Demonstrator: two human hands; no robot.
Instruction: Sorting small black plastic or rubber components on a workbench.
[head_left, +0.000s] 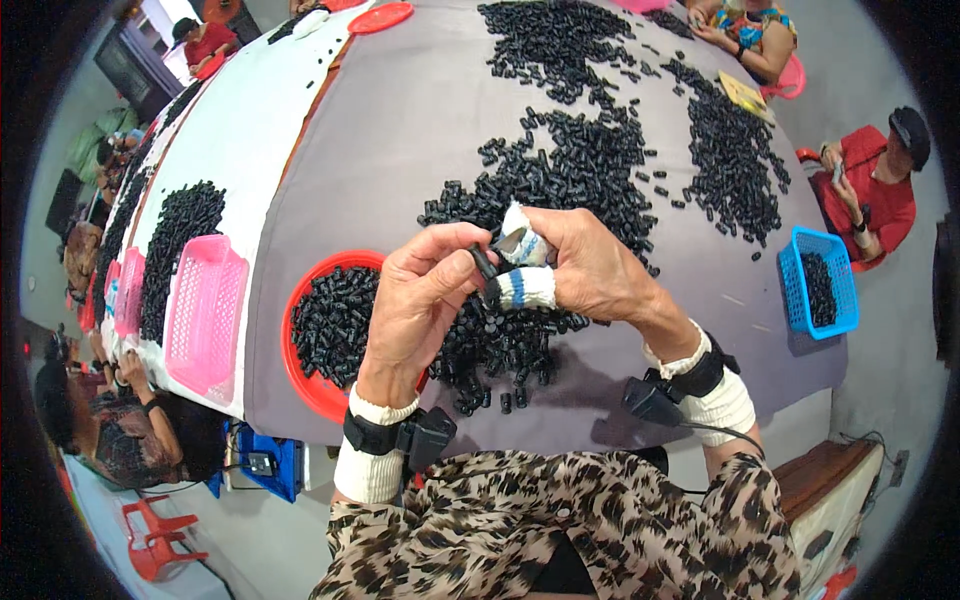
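Observation:
My left hand pinches a small black cylindrical piece between thumb and fingers, held at a tilt above the table. Close beside it, my right hand is closed, with white and blue cloth wraps on its thumb and index finger. Between those wrapped fingers shows a thin grey blade-like tool, mostly hidden. The wrapped thumb meets the lower end of the black piece. Below and behind both hands lies a heap of similar black pieces.
A red round tray full of black pieces sits left of my left hand. Farther left stands a pink basket; a blue basket is at the right edge. More black heaps spread across the grey-covered table. Other people sit around it.

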